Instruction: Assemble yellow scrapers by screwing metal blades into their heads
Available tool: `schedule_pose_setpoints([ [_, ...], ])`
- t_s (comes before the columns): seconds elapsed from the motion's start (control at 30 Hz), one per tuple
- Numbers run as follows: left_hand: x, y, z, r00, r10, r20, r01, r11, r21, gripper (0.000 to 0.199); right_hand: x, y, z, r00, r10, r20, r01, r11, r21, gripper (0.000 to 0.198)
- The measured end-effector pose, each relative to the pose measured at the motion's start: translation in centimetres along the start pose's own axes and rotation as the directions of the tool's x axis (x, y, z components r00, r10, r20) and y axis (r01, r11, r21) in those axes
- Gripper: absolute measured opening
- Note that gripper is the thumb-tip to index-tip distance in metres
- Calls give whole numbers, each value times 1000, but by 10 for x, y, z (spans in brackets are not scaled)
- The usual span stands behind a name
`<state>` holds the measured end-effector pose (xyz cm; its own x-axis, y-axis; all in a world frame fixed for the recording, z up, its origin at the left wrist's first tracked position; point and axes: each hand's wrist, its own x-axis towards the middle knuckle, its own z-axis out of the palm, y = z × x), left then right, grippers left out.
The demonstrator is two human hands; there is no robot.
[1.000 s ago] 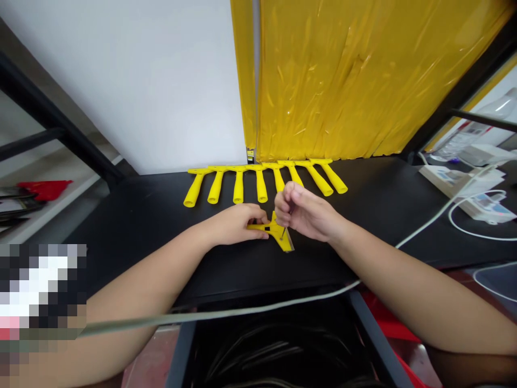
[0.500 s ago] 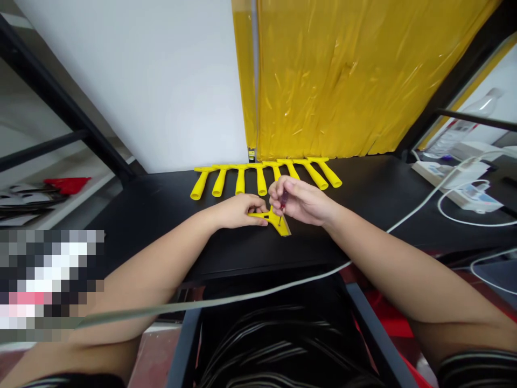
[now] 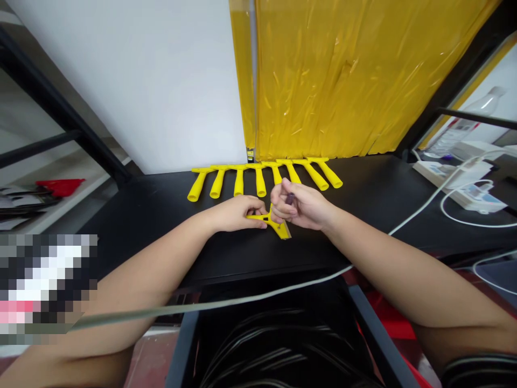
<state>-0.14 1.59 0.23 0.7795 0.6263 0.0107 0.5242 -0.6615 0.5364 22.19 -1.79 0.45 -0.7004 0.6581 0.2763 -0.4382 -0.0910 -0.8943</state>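
Observation:
My left hand (image 3: 238, 214) is closed on the handle of a yellow scraper (image 3: 278, 228), low over the black tabletop. The scraper's head points right and toward me, with a thin blade along its outer edge. A small screw shows on its face. Just above the head, my right hand (image 3: 302, 205) pinches a small screwdriver with a dark purple-red handle (image 3: 290, 199). The fingers hide most of the screwdriver's shaft and its tip. Beyond my hands, several more yellow scrapers (image 3: 239, 182) lie in a row, handles toward me.
A white panel (image 3: 169, 86) and a yellow film-covered panel (image 3: 323, 81) stand behind the black table (image 3: 363, 215). A white power strip (image 3: 460, 183) and a plastic bottle (image 3: 464, 126) are at right. A pale cable (image 3: 242, 302) runs across in front of me. Black metal posts flank both sides.
My right hand has turned slightly, and the screwdriver's handle has tilted right; its shaft is now hidden behind the fingers. My left hand still holds the scraper in nearly the same place.

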Motion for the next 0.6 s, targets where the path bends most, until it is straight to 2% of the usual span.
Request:
schedule_pose_setpoints([
  [0.13, -1, 3, -1, 999, -31, 17, 31, 999, 12, 33, -1, -1, 1, 999, -18, -46, 20, 999, 39, 28],
  [0.23, -1, 4, -1, 999, -33, 13, 33, 999, 13, 33, -1, -2, 2, 997, -42, -66, 43, 999, 10, 35],
  [0.4, -2, 4, -1, 1000, -31, -1, 31, 999, 17, 32, -1, -1, -1, 999, 37, -30, -36, 999, 27, 42],
  [0.5, -2, 3, 0, 999, -32, -11, 32, 999, 21, 32, -3, -1, -1, 1000, 1, -20, 1, 997, 81, 27],
  [0.6, -2, 1, 1, 1000, -13, -24, 13, 1000, 4, 31, -3, -1, -1, 999, -44, -22, 45, 998, 43, 29],
])
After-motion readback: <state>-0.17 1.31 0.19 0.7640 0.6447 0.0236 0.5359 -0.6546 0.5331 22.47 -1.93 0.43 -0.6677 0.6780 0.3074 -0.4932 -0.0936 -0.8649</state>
